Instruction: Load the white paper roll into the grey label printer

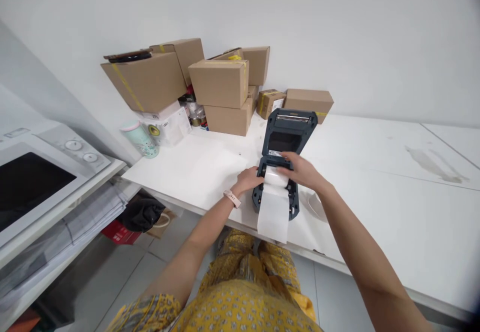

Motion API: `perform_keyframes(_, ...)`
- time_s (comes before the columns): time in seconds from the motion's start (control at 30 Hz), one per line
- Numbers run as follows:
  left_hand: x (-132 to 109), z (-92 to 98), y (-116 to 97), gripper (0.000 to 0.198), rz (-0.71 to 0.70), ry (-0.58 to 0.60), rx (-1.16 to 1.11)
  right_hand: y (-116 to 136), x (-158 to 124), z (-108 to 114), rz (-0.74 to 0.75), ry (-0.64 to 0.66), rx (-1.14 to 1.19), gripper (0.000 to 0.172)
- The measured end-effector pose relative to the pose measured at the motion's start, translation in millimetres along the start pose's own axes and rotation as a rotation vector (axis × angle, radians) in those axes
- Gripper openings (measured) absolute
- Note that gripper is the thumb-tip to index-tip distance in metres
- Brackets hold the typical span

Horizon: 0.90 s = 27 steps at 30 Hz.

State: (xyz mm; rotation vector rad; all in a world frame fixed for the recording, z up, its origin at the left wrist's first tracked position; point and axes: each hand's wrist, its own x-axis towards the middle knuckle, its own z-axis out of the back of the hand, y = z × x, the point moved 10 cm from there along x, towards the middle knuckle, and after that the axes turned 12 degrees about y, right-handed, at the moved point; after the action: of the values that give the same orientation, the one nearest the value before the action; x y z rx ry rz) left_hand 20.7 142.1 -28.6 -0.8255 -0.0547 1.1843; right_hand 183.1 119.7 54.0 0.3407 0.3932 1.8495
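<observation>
A dark blue-grey label printer (270, 122) stands on the white table with its lid raised. Inside sits a white label roll (275, 177), and a strip of its paper (274, 214) runs out over the printer's front and the table edge. My left hand (248, 180) grips the printer's left side beside the roll, some fingertips hidden by the rim. Over the roll's right end is my right hand (300, 172), its fingers curled onto the roll. A curled piece of white paper (317, 206) lies right of the printer.
Cardboard boxes (219, 84) are stacked behind at the left, and a low carton (309, 101) stands against the wall. A mint tumbler (140, 139) is near a white box (170, 127). At far left is a microwave (45, 172) on a shelf. The table's front edge (315, 252) is close to my body.
</observation>
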Motion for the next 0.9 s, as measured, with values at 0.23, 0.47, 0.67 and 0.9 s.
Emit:
perform_keyframes(0.23,11,-3.5,-11,0.027,-0.14,0.134,0.029,-16,28,-74,-0.074,0.474,-0.233,0.088)
perform_keyframes(0.47,12,-8.2,-5,0.03,-0.137,0.171,-0.021,2,33,-63,-0.016,0.545,-0.21,0.101)
perform_keyframes(0.67,17,-5.6,-6,0.031,-0.214,0.081,-0.015,14,-31,18,0.185,0.357,0.331,0.101)
perform_keyframes(0.9,15,-8.3,-9,0.03,-0.265,0.092,-0.035,-92,-83,59,-0.07,-0.162,0.736,0.087)
